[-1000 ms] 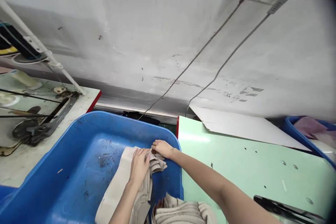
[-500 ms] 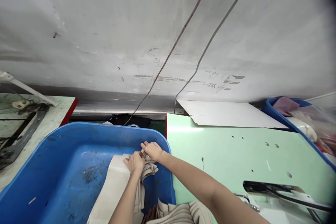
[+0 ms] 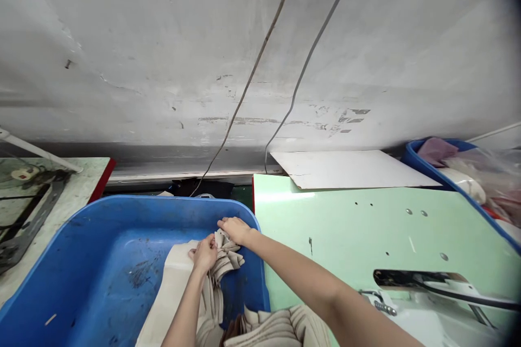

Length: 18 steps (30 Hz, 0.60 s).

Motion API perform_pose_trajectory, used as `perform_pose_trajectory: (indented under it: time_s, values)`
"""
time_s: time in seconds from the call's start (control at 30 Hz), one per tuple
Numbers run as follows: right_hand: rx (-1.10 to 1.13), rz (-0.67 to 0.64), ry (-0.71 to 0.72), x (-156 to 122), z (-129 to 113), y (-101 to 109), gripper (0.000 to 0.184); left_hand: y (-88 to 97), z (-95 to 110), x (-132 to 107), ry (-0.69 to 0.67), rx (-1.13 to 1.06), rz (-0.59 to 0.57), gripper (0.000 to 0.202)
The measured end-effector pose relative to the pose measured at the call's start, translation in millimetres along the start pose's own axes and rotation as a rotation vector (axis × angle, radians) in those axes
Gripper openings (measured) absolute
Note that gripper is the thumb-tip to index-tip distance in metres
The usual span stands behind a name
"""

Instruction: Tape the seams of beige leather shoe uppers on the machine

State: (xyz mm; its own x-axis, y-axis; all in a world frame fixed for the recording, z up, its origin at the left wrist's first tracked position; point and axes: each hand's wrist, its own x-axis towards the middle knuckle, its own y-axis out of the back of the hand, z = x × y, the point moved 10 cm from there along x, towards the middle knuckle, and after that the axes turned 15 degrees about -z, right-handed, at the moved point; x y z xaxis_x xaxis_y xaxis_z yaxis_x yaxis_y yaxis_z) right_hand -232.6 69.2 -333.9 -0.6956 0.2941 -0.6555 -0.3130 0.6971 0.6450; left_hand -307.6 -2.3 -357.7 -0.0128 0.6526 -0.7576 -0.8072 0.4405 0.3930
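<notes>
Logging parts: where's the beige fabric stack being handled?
Head view, lower centre: beige fabric stack lies in the blue plastic tub, right half, touching left hand and right hand.

The tub (image 3: 103,282) at lower left looks like smooth, faintly glossy plastic, its floor scuffed; the cloth (image 3: 169,282) at bottom centre is matt. At right, the tabletop (image 3: 325,227) is smooth and glossy, its studs (image 3: 409,211) metal, the board (image 3: 350,168) matt. The wall (image 3: 163,38) at top is flaked.

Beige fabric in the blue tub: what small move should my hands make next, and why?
Perhaps ease apart and smooth the bunched end of the beige fabric: its layers look crumpled by your left hand and right hand, while a flatter stretch lies beside them in the blue tub.
</notes>
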Motion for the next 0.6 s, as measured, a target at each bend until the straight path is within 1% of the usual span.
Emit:
perform_pose_trajectory:
  time_s: [0.1, 0.2, 0.3, 0.37, 0.43, 0.47, 0.5, 0.53, 0.57, 0.6]
  values:
    - [0.125, -0.03, 0.029, -14.8, 7.3, 0.7, 0.042, -2.0, 9.1, 13.9, -0.093, -0.062, -0.056, 0.014]
    - [0.225, -0.085, 0.063, -26.7, 5.5, -6.5, 0.052, -4.1, 18.0, 26.7, -0.184, -0.13, -0.116, 0.01]
    - [0.284, -0.133, 0.003, -27.8, 4.3, -18.3, 0.051, -4.9, 24.0, 32.4, -0.261, -0.193, -0.133, 0.01]
    - [0.3, -0.138, -0.077, -24.9, 5.0, -25.6, 0.043, -1.1, 28.9, 30.0, -0.306, -0.23, -0.103, 0.019]
    - [0.299, -0.109, -0.173, -23.2, 7.4, -30.2, 0.031, 9.5, 36.0, 20.7, -0.349, -0.254, -0.053, 0.028]
    - [0.294, -0.093, -0.222, -23.5, 9.1, -32.0, 0.027, 19.5, 39.0, 12.3, -0.373, -0.263, -0.008, 0.03]
    - [0.285, -0.081, -0.266, -24.4, 10.8, -33.6, 0.026, 33.8, 39.8, 0.7, -0.396, -0.274, 0.063, 0.031]
    - [0.273, -0.072, -0.3, -25.7, 12.3, -34.8, 0.025, 51.7, 36.4, -14.8, -0.412, -0.284, 0.163, 0.032]
    - [0.257, -0.063, -0.324, -27.0, 13.5, -35.2, 0.024, 71.1, 26.7, -34.0, -0.41, -0.294, 0.285, 0.034]
    - [0.239, -0.052, -0.339, -28.4, 14.7, -34.4, 0.024, 89.1, 9.0, -56.1, -0.379, -0.308, 0.414, 0.037]
